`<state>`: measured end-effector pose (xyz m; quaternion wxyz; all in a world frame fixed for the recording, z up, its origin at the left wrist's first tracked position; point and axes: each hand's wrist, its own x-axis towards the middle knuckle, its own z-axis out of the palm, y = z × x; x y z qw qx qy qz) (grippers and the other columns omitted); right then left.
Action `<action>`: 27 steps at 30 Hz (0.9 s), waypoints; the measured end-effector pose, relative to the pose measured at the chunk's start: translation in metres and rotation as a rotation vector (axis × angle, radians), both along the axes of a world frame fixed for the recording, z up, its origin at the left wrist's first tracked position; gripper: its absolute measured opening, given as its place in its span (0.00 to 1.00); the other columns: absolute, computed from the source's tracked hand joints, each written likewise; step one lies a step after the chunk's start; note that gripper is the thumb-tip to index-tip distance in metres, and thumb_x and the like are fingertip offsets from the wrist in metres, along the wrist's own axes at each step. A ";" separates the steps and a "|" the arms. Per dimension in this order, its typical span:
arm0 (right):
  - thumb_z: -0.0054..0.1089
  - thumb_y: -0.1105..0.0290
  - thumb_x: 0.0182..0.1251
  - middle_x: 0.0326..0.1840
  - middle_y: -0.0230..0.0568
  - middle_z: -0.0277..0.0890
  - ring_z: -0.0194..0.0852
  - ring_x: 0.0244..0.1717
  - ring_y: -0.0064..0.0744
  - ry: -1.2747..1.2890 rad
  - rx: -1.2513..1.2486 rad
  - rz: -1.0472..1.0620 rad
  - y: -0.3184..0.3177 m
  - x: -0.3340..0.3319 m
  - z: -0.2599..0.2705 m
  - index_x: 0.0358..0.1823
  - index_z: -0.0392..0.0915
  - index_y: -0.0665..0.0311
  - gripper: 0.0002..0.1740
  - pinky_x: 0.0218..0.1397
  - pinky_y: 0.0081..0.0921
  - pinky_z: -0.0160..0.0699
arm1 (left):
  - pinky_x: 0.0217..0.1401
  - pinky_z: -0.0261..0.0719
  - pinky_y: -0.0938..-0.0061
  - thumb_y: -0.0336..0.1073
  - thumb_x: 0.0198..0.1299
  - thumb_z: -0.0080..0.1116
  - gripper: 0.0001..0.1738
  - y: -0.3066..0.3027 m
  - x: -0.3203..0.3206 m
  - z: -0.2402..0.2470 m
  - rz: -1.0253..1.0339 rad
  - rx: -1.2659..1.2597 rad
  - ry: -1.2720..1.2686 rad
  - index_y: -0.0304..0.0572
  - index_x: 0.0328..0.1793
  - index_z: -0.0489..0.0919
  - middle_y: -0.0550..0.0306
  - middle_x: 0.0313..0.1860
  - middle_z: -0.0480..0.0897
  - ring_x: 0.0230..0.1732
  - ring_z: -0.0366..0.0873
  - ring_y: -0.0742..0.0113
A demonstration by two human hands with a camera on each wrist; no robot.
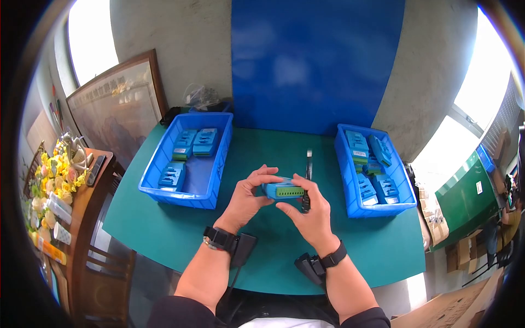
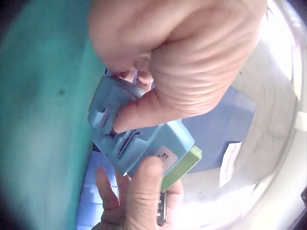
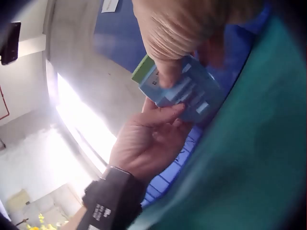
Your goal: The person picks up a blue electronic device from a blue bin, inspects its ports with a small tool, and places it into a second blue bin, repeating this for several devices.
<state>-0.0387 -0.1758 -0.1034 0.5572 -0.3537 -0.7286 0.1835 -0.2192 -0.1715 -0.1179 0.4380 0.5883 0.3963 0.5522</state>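
Both hands hold one light-blue plastic module with a green terminal block [image 1: 289, 192] above the table, in front of the body. My left hand [image 1: 244, 201] grips its left end, thumb beneath and fingers over the top. At the other end, my right hand [image 1: 313, 215] pinches it between thumb and fingers. The left wrist view shows the module [image 2: 152, 143] tilted, with the left thumb on its ridged face and the right thumb by a small white label. In the right wrist view both thumbs also press on the module [image 3: 150, 89].
A blue bin [image 1: 214, 183] on the left and another blue bin [image 1: 355, 205] on the right contain similar modules. A slim metal tool [image 1: 309, 164] lies behind the right hand on the green table [image 1: 262, 257]. A blue panel [image 1: 317, 65] stands at the back.
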 end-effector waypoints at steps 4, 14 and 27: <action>0.71 0.79 0.48 0.50 0.48 0.80 0.82 0.43 0.48 -0.057 0.128 -0.045 0.005 0.002 -0.008 0.47 0.76 0.59 0.22 0.38 0.31 0.82 | 0.74 0.62 0.61 0.15 0.45 0.64 0.39 -0.001 0.006 0.003 0.046 -0.030 -0.189 0.43 0.67 0.72 0.51 0.69 0.68 0.72 0.62 0.56; 0.72 0.80 0.46 0.47 0.46 0.81 0.83 0.39 0.43 -0.027 0.322 -0.109 0.001 0.007 0.004 0.44 0.78 0.61 0.21 0.35 0.29 0.83 | 0.64 0.73 0.68 0.18 0.53 0.59 0.39 -0.004 0.004 0.009 -0.108 -0.127 -0.301 0.40 0.73 0.61 0.49 0.66 0.69 0.63 0.72 0.62; 0.57 0.72 0.68 0.52 0.42 0.79 0.75 0.49 0.25 0.138 0.142 -0.536 0.013 0.124 0.089 0.61 0.74 0.65 0.20 0.49 0.24 0.75 | 0.50 0.79 0.74 0.38 0.64 0.61 0.18 -0.005 0.003 0.010 -0.013 -0.268 -0.258 0.38 0.56 0.76 0.59 0.44 0.80 0.43 0.79 0.70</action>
